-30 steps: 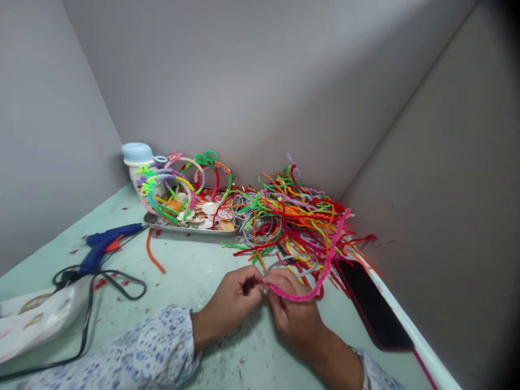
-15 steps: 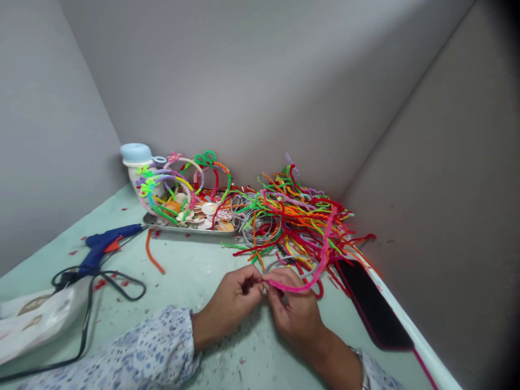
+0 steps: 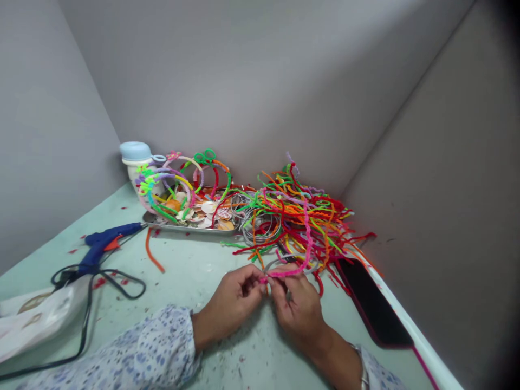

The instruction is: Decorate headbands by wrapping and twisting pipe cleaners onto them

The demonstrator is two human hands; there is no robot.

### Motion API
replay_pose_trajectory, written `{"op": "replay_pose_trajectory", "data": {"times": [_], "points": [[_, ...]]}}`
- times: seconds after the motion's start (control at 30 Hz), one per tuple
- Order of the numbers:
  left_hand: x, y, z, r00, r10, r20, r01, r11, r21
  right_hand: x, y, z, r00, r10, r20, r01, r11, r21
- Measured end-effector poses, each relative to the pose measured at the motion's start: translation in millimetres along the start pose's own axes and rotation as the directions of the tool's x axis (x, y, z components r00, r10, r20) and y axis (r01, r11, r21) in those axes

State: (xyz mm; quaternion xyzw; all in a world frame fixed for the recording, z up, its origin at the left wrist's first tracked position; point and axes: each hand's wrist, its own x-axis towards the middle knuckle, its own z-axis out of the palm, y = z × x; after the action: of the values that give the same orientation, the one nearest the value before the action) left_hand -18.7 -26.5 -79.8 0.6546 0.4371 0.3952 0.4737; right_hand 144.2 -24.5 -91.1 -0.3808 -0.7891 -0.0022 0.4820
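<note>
Left hand [image 3: 233, 303] and right hand [image 3: 298, 311] are close together, I see, both pinching one pink fuzzy stick [image 3: 309, 246] in front of the big fuzzy pile [image 3: 290, 216]. Left of that pile sits a shiny tray [image 3: 195, 232]; a black phone [image 3: 376, 306] lies to its right.

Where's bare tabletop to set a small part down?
Bare tabletop: between the orange pipe cleaner and left hand; also between right hand and phone. Crowded: tray and pipe-cleaner pile beyond the hands; glue gun and cord at left.
</note>
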Motion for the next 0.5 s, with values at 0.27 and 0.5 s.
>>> {"op": "replay_pose_trajectory", "data": {"times": [0.27, 0.5], "points": [[-0.4, -1.2, 1.7, 1.000, 0.011, 0.001, -0.011, 1.000, 0.006, -1.4, -1.9, -0.1, 1.000, 0.003, 0.004, -0.002, 0.999, -0.042], [-0.3, -1.4, 2.3, 1.000, 0.030, 0.006, -0.030, 1.000, 0.010, -4.3, -1.7, 2.2, 1.000, -0.015, -0.024, 0.013, 0.995, -0.099]]}}
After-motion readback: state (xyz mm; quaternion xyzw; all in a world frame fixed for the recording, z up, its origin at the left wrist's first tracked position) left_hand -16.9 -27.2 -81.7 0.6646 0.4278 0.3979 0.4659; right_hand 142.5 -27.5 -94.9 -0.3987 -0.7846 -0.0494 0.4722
